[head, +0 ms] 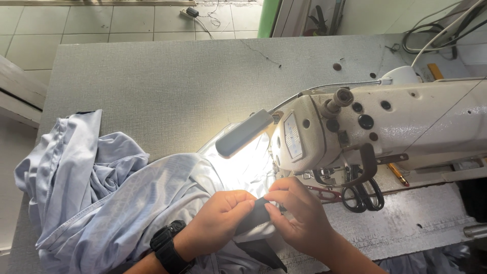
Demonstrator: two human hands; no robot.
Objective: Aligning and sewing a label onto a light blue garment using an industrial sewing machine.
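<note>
My left hand [219, 219], with a black watch [169, 246] on its wrist, pinches a dark grey fabric strip [255, 215] from the left. My right hand [298, 215] pinches the same strip from the right, just in front of the sewing machine's needle area. The strip lies over a light blue garment [116, 198] that spreads across the table to the left. The white sewing machine [385, 127] stands right behind my hands, and its lamp [244, 133] lights the cloth under it.
Black-handled scissors [362, 195] lie on the machine bed to the right of my hands. The grey table [177, 81] reaches back to a tiled floor [101, 23]. Cables [436, 30] hang at the back right. A yellow tool [398, 175] lies under the machine arm.
</note>
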